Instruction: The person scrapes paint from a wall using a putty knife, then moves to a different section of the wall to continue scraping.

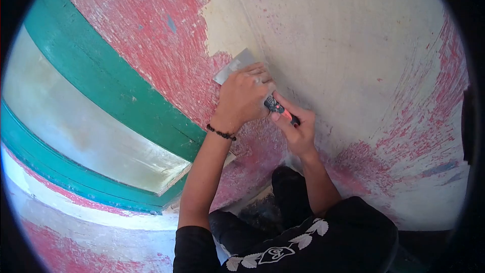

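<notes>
A wide-bladed paint scraper [235,65] lies with its metal blade against the wall [343,45], at the border between red paint and a pale bared patch. My right hand [299,129] is wrapped round the scraper's black and orange handle. Over the blade's base and the neck, my left hand [245,96] grips with bent fingers, hiding part of the tool. A dark beaded bracelet circles my left wrist. Streaky red paint [156,25] spreads to the left of the blade, while the pale surface stretches to its right.
To the left runs a green painted frame [101,65] around a pale, cloudy panel [86,116]. Patchy red paint [399,156] marks the wall at lower right. My dark-clad legs and a shoe [288,177] show below my hands.
</notes>
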